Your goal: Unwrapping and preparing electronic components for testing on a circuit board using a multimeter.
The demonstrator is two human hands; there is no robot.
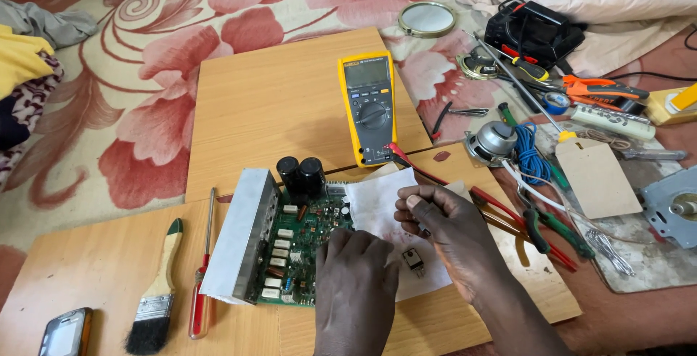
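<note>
Nearest, at the bottom centre of the frame, the left hand [353,294] lies knuckles-up with its fingers curled down against the edge of the green circuit board [299,251], pressing or steadying it; whether anything sits under those fingers I cannot tell. Just right of it the right hand [444,229] rests on a white sheet of paper [377,207], fingers drawn together as if pinching something small, though the pinched item is hidden. A small black three-legged component [413,260] lies loose on the paper between the two hands, close below the right palm. The board carries a row of white block resistors, two black cylindrical capacitors [300,175] at its far end, and a pale metal heatsink [241,236] along its left side. At lower left sit a paintbrush [155,292], a red-handled screwdriver [201,283] and a phone [67,333]. Farther up, mid-frame, a yellow multimeter [369,107] rests on the wooden board [276,95], its red lead running toward the right hand. The likeliest trouble, as I judge it: a shifting wrist could sweep the loose component off the paper, or the capacitors, if charged, could discharge into a stray finger.
</note>
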